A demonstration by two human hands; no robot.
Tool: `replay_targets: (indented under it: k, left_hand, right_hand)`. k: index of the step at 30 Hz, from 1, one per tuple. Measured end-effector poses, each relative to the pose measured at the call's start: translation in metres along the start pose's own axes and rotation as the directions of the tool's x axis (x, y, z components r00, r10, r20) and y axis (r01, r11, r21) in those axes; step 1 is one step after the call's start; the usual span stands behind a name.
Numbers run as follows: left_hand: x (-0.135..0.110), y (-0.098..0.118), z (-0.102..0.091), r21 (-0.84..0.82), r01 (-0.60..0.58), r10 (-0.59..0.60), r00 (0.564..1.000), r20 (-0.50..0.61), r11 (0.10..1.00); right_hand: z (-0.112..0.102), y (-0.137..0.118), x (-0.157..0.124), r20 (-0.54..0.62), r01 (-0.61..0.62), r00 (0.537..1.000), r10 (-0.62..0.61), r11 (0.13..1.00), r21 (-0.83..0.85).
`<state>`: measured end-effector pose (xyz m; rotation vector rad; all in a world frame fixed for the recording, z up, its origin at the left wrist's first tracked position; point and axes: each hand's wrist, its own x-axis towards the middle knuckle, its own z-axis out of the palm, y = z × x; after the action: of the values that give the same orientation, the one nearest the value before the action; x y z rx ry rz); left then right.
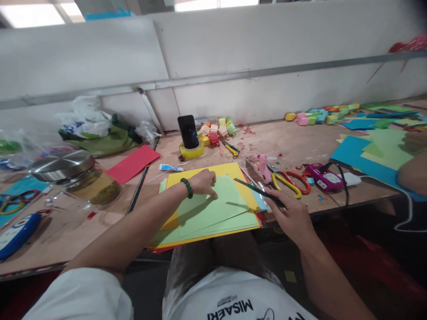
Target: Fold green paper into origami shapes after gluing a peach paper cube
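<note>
My left hand (202, 182), a dark green bead bracelet at its wrist, is over the light green paper sheets (207, 218). Its thumb and fingers are apart, holding nothing; whether the fingertips touch the paper I cannot tell. The green sheets lie on larger yellow sheets (233, 171), with red edges showing underneath at the front of the table. To the right, my right hand (293, 215) is closed round a utility knife (263, 192) with a dark green handle and long dark blade. The blade points left, over the right part of the stack.
Scissors (290, 182), a pink glue gun (262, 168) and a purple device (323, 178) lie right of the stack. A phone (188, 131) stands in a yellow tape roll (191, 151). Left are a lidded glass jug (90, 178) and red paper (135, 163). Another person's arm (413, 173) shows far right.
</note>
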<state>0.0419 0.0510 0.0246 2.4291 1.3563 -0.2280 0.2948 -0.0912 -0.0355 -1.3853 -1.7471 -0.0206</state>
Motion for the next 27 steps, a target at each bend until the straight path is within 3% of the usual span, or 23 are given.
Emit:
replay_targets:
  k: [5,9,15,20,24,27]
  left_hand:
    - [0.005,-0.008,0.004,-0.164,0.007,-0.013,0.999,-0.036,0.986]
    - [0.003,-0.017,0.006,-0.427,-0.079,0.06,0.996,-0.059,0.901]
    - [-0.006,-0.022,0.001,-0.584,-0.143,0.142,0.989,-0.048,0.799]
    - [-0.008,-0.02,-0.004,-0.571,-0.18,0.204,0.979,-0.022,0.801]
    - [-0.006,-0.02,0.0,-0.503,-0.168,0.168,0.985,-0.046,0.848]
    - [-0.006,-0.018,0.011,-0.363,-0.17,0.108,0.977,-0.185,0.916]
  right_hand:
    - [-0.001,0.008,-0.002,0.002,-0.033,0.999,0.033,0.999,-0.005]
    - [-0.002,0.012,-0.001,-0.003,-0.076,0.997,0.076,0.993,-0.086]
    - [0.001,0.013,0.003,0.072,-0.098,0.991,0.116,0.972,-0.212]
    - [-0.003,0.011,0.004,0.2,-0.087,0.972,0.119,0.983,-0.163]
    - [-0.012,0.008,-0.002,0.289,-0.084,0.952,0.097,0.995,-0.058]
    - [-0.019,0.008,-0.008,0.295,-0.085,0.952,0.085,0.996,-0.011]
